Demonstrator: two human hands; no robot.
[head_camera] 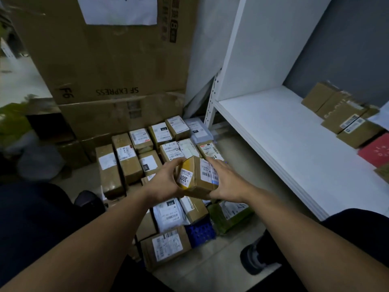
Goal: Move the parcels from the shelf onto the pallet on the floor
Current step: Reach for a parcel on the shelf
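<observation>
Both my hands hold a small brown cardboard parcel (197, 175) with a yellow-edged "3001" label, in the air above the parcels on the floor. My left hand (166, 182) grips its left end, fingers curled round the top. My right hand (225, 182) lies against its right side with the fingers nearly straight and supports it from below. Under it a blue pallet (201, 232) shows between several labelled parcels (130, 161) that cover it. More brown parcels (345, 114) and a red one (376, 150) stand on the white shelf (284, 135) at the right.
Large stacked cardboard cartons (109, 60) marked "SF EXPRESS" rise behind the pallet. The shelf's white upright (212, 102) stands between pallet and shelf board. My knees in dark trousers and a shoe (254, 260) are low in the frame. Pale floor lies around the pallet.
</observation>
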